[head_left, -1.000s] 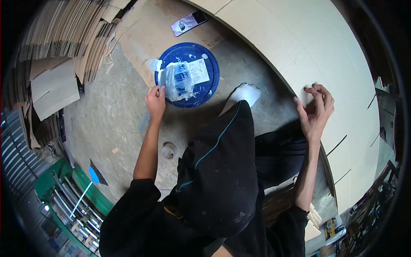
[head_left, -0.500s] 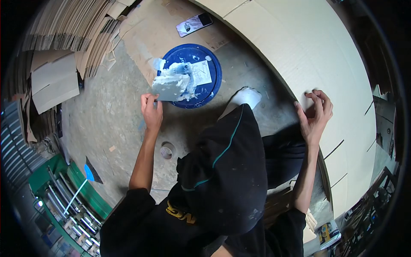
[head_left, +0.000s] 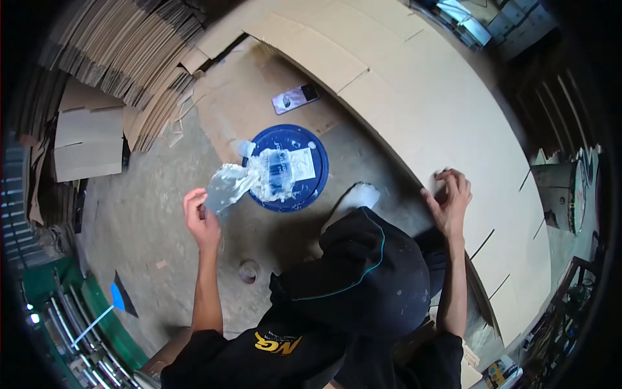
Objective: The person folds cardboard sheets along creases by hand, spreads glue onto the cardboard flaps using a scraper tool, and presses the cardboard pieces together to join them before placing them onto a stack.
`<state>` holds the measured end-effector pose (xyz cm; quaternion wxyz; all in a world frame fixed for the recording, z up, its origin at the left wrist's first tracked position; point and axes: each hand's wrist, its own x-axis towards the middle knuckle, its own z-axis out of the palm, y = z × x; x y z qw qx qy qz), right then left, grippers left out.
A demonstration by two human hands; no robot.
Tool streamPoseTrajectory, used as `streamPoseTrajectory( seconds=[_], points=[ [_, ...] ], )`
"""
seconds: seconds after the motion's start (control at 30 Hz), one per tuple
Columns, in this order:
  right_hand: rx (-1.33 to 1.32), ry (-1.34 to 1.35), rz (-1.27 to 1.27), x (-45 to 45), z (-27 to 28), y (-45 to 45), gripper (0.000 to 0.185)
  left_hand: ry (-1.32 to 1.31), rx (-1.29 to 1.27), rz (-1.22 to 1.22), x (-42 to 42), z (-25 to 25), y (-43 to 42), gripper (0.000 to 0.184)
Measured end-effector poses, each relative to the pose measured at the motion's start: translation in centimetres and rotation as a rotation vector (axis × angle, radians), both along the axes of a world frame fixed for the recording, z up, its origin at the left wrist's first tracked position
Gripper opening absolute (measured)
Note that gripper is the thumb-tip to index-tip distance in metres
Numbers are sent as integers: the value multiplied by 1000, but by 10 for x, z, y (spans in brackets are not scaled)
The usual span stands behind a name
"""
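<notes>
My left hand [head_left: 203, 223] is closed on the edge of a flat grey spreader [head_left: 223, 189] coated with white paste. The spreader is tilted beside a blue round lid [head_left: 278, 203], where more white paste [head_left: 262, 175] is smeared around a white label [head_left: 302, 164]. Over on the right, my right hand [head_left: 450, 201] rests near the edge of a large stack of flat cardboard [head_left: 414, 123], its fingers bent and apart from the thumb, with nothing in them.
A phone [head_left: 295, 99] lies on a cardboard piece beyond the lid. On the concrete floor is a tape roll [head_left: 248, 271]. Stacked cardboard [head_left: 129, 52] stands at the upper left, and a green machine with rollers [head_left: 97, 324] at the lower left.
My left hand has drawn the spreader left, off the lid, with paste on it. The view has shifted upward, so the lid appears lower. My right hand stays by the cardboard edge.
</notes>
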<state>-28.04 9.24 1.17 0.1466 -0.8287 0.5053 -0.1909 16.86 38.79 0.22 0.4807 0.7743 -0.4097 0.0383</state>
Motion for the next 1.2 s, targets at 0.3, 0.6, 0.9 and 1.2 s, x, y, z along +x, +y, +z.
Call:
streamPoseTrajectory(
  seconds=[0.3, 0.6, 0.9, 1.2],
  points=[
    [-52, 22, 6, 2, -12, 4, 40, 837, -381, 28, -11, 15, -7, 19],
    [-99, 19, 32, -3, -14, 1, 42, 1136, -573, -30, 5, 7, -6, 21],
    [-96, 90, -6, 8, 0, 5, 57, 1142, -538, -74, 52, 16, -39, 9],
    [-134, 35, 93, 13, -6, -16, 62, 1002, -238, -398, 195, 65, -261, 16]
  ],
)
